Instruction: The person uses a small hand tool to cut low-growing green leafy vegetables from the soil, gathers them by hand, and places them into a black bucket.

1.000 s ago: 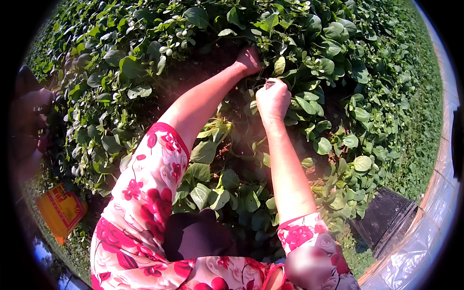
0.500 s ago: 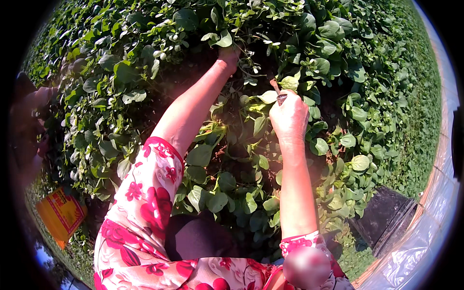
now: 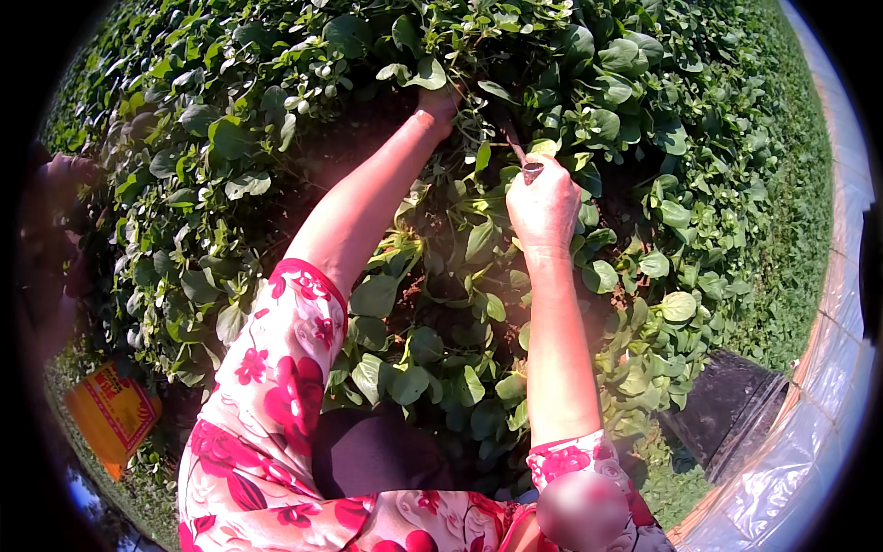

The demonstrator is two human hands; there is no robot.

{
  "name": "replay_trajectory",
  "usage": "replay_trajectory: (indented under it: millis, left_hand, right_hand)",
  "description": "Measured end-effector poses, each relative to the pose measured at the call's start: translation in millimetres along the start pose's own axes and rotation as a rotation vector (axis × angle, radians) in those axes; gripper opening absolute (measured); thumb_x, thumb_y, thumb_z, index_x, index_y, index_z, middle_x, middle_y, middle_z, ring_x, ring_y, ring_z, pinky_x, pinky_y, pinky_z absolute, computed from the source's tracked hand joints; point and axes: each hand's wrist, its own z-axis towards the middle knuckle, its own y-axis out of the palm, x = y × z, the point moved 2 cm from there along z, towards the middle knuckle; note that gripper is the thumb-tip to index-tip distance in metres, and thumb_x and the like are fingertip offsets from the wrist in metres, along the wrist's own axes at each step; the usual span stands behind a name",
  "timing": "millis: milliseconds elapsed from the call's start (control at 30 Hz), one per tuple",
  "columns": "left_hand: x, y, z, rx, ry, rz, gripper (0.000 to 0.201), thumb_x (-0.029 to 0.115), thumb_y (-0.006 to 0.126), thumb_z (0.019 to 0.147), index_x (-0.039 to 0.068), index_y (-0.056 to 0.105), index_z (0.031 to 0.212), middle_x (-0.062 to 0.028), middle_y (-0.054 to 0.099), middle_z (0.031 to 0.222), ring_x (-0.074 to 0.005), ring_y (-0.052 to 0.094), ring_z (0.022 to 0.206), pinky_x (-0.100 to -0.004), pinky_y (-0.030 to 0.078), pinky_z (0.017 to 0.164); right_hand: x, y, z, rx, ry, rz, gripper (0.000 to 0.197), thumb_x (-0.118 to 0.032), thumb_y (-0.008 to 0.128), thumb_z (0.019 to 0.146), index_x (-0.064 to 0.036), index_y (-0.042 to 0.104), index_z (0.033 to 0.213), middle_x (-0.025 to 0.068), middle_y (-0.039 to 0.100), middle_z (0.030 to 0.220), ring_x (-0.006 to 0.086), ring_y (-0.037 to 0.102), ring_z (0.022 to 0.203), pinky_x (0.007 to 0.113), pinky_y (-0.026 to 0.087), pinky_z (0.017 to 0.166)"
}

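Note:
My left hand (image 3: 440, 101) reaches into the leafy green plants (image 3: 377, 296) at the top middle. Leaves and thin stems cover its fingers, so what it holds, if anything, is hidden. To the right of it and a little nearer, my right hand (image 3: 545, 202) is closed round the handle of a small hand tool (image 3: 518, 147). A narrow, rusty brown shank juts out from a dark metal collar at the top of the fist. Its tip points up and left, toward my left hand, and disappears among the shaded leaves.
An orange-yellow container with a red panel (image 3: 115, 414) stands at the lower left. A black crate or tub (image 3: 727, 405) sits at the lower right, beside a strip of clear plastic sheeting (image 3: 796, 460). Blurred at the left edge is part of another person (image 3: 60, 239).
My right hand has moved slightly up and left with the tool, whose shank now reaches farther into the leaves. My left hand stays in nearly the same place.

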Motion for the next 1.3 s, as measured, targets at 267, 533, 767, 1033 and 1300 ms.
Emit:
replay_trajectory:
  millis: [267, 533, 767, 1033, 1300]
  left_hand:
    - [-1.1, 10.4, 11.3, 0.01, 0.07, 0.175, 0.021, 0.009, 0.06, 0.08, 0.004, 0.058, 0.1, -0.0108, 0.061, 0.095, -0.0227, 0.059, 0.082, -0.0363, 0.05, 0.07]
    - [9.5, 54.9, 22.5, -0.336, 0.14, 1.023, 0.018, 0.017, 0.058, 0.079, 0.004, 0.065, 0.09, -0.0159, 0.064, 0.089, -0.029, 0.064, 0.078, -0.0405, 0.052, 0.063]
    - [31.4, 84.1, 12.9, -0.097, -0.304, 0.6, 0.035, 0.027, 0.062, 0.078, 0.0, 0.063, 0.1, -0.0216, 0.065, 0.097, -0.0325, 0.065, 0.088, -0.0414, 0.054, 0.072]
    - [67.0, 88.5, 0.1, -0.425, -0.303, 0.609, 0.044, 0.029, 0.067, 0.07, 0.004, 0.059, 0.105, -0.0202, 0.063, 0.101, -0.037, 0.061, 0.095, -0.0424, 0.048, 0.083]
    - [71.2, 97.1, 0.7, -0.551, -0.121, 0.812, 0.027, 0.016, 0.06, 0.062, 0.009, 0.066, 0.087, -0.016, 0.066, 0.091, -0.0347, 0.063, 0.084, -0.0418, 0.046, 0.079]
  right_hand:
    - [22.4, -20.7, -3.9, 0.091, 0.206, -0.112, 0.016, -0.006, 0.056, 0.073, -0.0026, 0.067, 0.085, 0.0214, 0.064, 0.074, 0.0395, 0.063, 0.075, 0.044, 0.049, 0.07]
    - [24.4, -19.5, 7.9, 0.022, 0.279, -0.104, 0.019, -0.008, 0.056, 0.075, -0.0029, 0.068, 0.089, 0.0208, 0.066, 0.08, 0.0369, 0.065, 0.08, 0.042, 0.05, 0.075]
    - [16.1, -16.9, 6.5, 0.017, 0.309, -0.03, 0.021, -0.005, 0.055, 0.074, -0.0016, 0.068, 0.09, 0.0215, 0.066, 0.08, 0.0373, 0.065, 0.08, 0.042, 0.05, 0.074]
    - [32.6, -6.9, 15.1, 0.072, 0.303, -0.025, 0.017, -0.004, 0.057, 0.072, -0.0002, 0.067, 0.085, 0.0209, 0.066, 0.077, 0.0365, 0.065, 0.077, 0.041, 0.05, 0.071]
    - [34.4, 3.1, 23.5, 0.057, 0.248, -0.015, 0.014, -0.007, 0.056, 0.074, -0.0009, 0.067, 0.082, 0.0202, 0.065, 0.072, 0.0368, 0.065, 0.071, 0.04, 0.05, 0.064]
